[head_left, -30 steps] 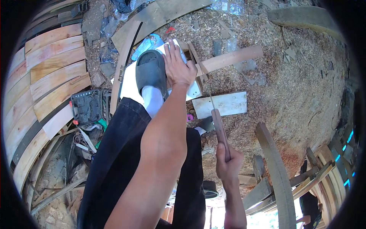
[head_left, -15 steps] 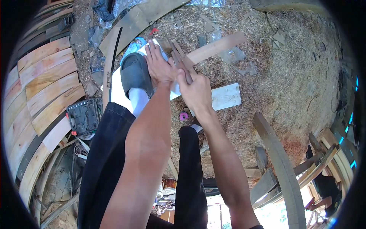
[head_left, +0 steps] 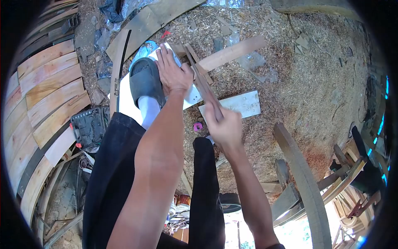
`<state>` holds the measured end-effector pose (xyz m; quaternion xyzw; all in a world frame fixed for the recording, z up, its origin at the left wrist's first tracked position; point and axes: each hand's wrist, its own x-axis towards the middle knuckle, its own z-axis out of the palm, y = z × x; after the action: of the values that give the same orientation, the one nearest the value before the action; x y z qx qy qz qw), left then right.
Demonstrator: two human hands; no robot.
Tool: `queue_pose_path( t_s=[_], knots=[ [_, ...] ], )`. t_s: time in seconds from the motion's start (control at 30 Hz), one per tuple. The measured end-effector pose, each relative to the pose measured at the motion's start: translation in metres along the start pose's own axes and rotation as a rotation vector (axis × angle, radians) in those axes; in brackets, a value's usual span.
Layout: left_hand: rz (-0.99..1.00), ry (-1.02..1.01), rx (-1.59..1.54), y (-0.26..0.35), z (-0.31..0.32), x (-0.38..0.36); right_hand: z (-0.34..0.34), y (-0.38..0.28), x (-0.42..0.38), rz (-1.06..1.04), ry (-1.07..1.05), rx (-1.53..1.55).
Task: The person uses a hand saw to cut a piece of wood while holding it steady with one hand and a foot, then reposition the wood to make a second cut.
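Observation:
My left hand (head_left: 172,72) presses on a white board (head_left: 126,96) with its fingers stretched and slightly apart, beside a dark sandal (head_left: 146,79) on my foot. The foot rests on the same board. My right hand (head_left: 225,124) is wrapped round the near end of a long brown tool (head_left: 203,85), which looks like a saw. The tool slants up and left past the board's right edge. A pale rectangular board (head_left: 242,104) lies beyond my right hand, and a purple ring-shaped thing (head_left: 198,126) is to the hand's left.
A curved plank (head_left: 236,53) lies on the shavings ahead. Stacked boards (head_left: 54,89) and an open dark case (head_left: 88,128) are at the left. A thick curved beam (head_left: 304,178) rises at the right. Part of another person (head_left: 367,166) shows at the far right.
My right hand has moved down and to the right, drawing the long tool back from my left hand. My left hand has stayed on the board. More of the other person shows at the right.

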<state>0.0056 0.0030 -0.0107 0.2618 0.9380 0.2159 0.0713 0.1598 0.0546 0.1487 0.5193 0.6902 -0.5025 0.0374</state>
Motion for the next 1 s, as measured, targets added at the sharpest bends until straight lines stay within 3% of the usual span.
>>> queue_pose_path(
  t_s=[0.1, 0.23, 0.43, 0.53, 0.67, 0.73, 0.83, 0.93, 1.0],
  knots=[
    [0.017, -0.029, 0.02, -0.002, -0.002, 0.0, 0.036, -0.005, 0.047, -0.049, 0.033, -0.029],
    [0.027, -0.02, -0.043, -0.004, 0.001, -0.001, 0.024, -0.009, 0.047, -0.005, -0.032, -0.001],
    [0.021, 0.035, 0.011, 0.003, -0.002, -0.001, -0.051, 0.015, -0.072, 0.092, -0.078, 0.024],
    [-0.001, 0.003, 0.009, 0.001, -0.005, -0.001, -0.06, 0.02, -0.084, 0.048, -0.057, -0.012],
    [-0.012, -0.031, 0.01, 0.003, -0.006, 0.001, -0.021, 0.014, -0.024, 0.013, -0.055, -0.025],
    [-0.015, -0.042, 0.02, 0.001, -0.004, 0.0, 0.004, -0.011, 0.022, 0.095, -0.105, 0.049],
    [-0.044, -0.074, 0.007, 0.002, -0.008, 0.005, 0.046, -0.015, 0.07, -0.065, 0.009, -0.033],
    [-0.056, -0.095, -0.018, 0.003, -0.007, 0.002, 0.047, -0.023, 0.08, -0.026, 0.055, -0.1],
    [-0.045, -0.078, -0.013, 0.002, -0.006, 0.005, 0.034, -0.017, 0.061, -0.05, -0.024, -0.013]
  ],
)
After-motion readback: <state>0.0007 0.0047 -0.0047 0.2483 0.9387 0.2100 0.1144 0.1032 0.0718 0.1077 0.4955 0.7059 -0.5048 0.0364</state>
